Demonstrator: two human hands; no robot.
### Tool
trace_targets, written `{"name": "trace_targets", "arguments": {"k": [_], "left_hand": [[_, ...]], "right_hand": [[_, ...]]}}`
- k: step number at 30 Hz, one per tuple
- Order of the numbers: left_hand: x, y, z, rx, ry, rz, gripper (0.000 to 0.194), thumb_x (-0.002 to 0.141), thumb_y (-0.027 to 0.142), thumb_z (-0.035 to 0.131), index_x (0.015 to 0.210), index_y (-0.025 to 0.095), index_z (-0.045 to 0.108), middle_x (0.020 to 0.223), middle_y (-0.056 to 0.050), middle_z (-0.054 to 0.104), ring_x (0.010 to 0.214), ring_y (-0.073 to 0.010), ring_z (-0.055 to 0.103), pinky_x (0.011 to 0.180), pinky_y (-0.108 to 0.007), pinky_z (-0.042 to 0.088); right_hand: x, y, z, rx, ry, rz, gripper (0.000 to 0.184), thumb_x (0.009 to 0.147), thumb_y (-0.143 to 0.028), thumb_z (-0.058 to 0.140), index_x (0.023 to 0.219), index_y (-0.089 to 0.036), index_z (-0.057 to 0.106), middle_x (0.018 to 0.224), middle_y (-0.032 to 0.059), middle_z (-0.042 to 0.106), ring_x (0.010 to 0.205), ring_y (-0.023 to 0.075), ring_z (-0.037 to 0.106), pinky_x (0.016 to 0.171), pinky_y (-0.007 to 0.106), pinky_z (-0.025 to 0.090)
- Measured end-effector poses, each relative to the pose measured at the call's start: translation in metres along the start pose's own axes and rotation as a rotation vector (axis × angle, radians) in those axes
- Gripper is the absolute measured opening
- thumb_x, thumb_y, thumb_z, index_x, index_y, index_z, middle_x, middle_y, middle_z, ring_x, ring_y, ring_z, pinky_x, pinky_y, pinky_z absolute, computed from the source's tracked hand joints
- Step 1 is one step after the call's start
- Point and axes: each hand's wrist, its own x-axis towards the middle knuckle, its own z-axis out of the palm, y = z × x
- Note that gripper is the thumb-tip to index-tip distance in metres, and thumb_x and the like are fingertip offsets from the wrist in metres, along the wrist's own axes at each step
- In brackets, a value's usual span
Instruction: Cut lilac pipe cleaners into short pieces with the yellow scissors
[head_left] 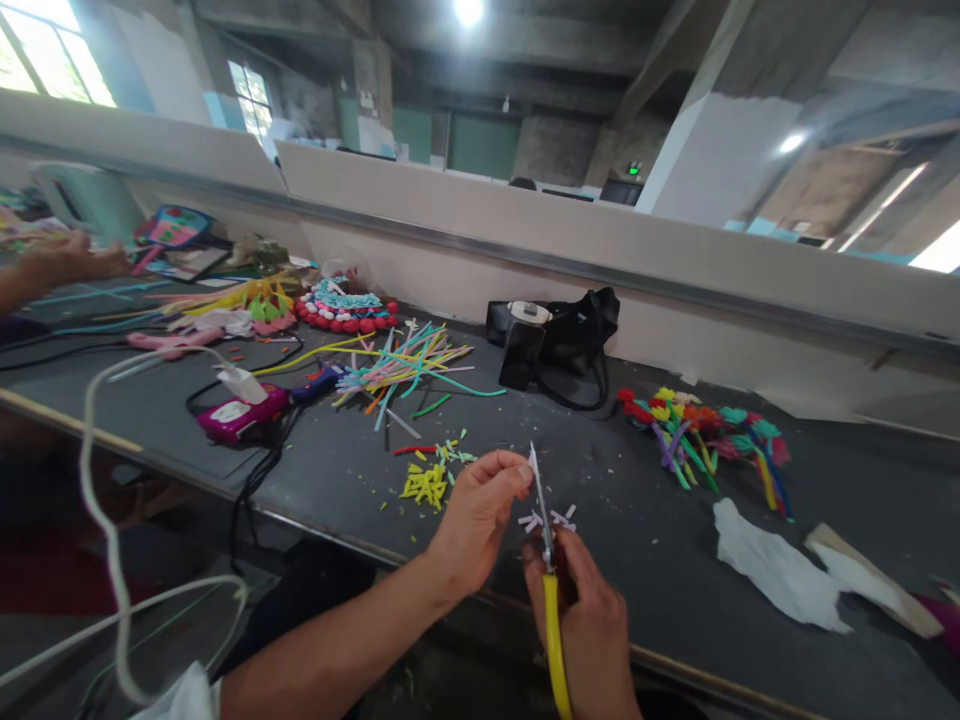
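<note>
My right hand is wrapped round a pair of scissors with yellow handles, blades pointing up and away. My left hand is closed in a pinch beside the blade tips; whatever sits between thumb and finger is too small to make out. Just beyond the scissors lie short pale lilac cut pieces. To the left of my left hand is a small heap of yellow cut pieces, with pale green bits and a red stem close by.
Behind lies a loose pile of coloured pipe cleaners. A black bag rests against the partition. Fuzzy flowers and white paper lie right. At left are a purple glue gun or similar device, cables, and another person's hand.
</note>
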Motion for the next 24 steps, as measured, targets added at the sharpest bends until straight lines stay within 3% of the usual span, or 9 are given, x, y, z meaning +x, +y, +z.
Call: {"name": "trace_targets", "arguments": {"k": [12, 16, 24], "left_hand": [[-0.001, 0.004, 0.003, 0.032, 0.024, 0.005, 0.006, 0.065, 0.019, 0.072, 0.067, 0.015, 0.067, 0.064, 0.001, 0.058, 0.064, -0.01, 0.048, 0.068, -0.024, 0.037], [0.0, 0.004, 0.002, 0.031, 0.022, -0.002, 0.006, 0.065, 0.019, 0.072, 0.067, 0.016, 0.067, 0.064, 0.002, 0.057, 0.064, -0.0094, 0.047, 0.068, -0.023, 0.036], [0.005, 0.006, -0.004, 0.162, -0.026, 0.061, 0.006, 0.069, 0.018, 0.067, 0.065, 0.015, 0.063, 0.062, 0.003, 0.053, 0.063, -0.0093, 0.044, 0.067, -0.023, 0.035]], "right_hand": [[0.001, 0.0, -0.001, 0.006, 0.009, -0.032, 0.021, 0.09, -0.031, 0.052, 0.099, -0.017, 0.064, 0.076, 0.0006, 0.071, 0.056, 0.0101, 0.065, 0.05, 0.015, 0.046], [0.001, -0.003, -0.004, 0.022, -0.056, 0.037, 0.02, 0.091, -0.033, 0.051, 0.094, -0.018, 0.065, 0.071, -0.001, 0.069, 0.052, 0.0097, 0.061, 0.048, 0.015, 0.044], [0.011, -0.002, -0.011, 0.027, -0.069, 0.143, 0.026, 0.091, -0.042, 0.051, 0.083, -0.02, 0.062, 0.063, -0.0041, 0.062, 0.052, 0.0096, 0.056, 0.053, 0.017, 0.044]]}}
